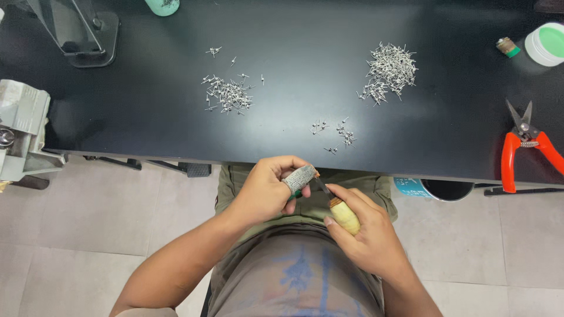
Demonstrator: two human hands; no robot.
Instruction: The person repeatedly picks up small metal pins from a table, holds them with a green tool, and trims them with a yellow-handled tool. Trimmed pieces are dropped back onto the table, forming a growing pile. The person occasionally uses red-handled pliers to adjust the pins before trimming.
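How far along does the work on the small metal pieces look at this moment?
Looks done, at a guess: three heaps of small metal pieces on the black table, left pile, small cluster, large pile. In hand: left hand, with a wrapped finger, meets a wooden-handled tool in the right hand. Which pile remains is unclear.

So the big heap of pins (389, 71) is the anchor. Left of it on the table (305, 35) sits a second pile (228, 94), and a small scatter (335, 134) lies nearer the table edge. Right of the heap: snips (524, 147), with a round lid (545, 44) behind them. Both hands (267, 191) (367, 232) are off the table, below that scatter.
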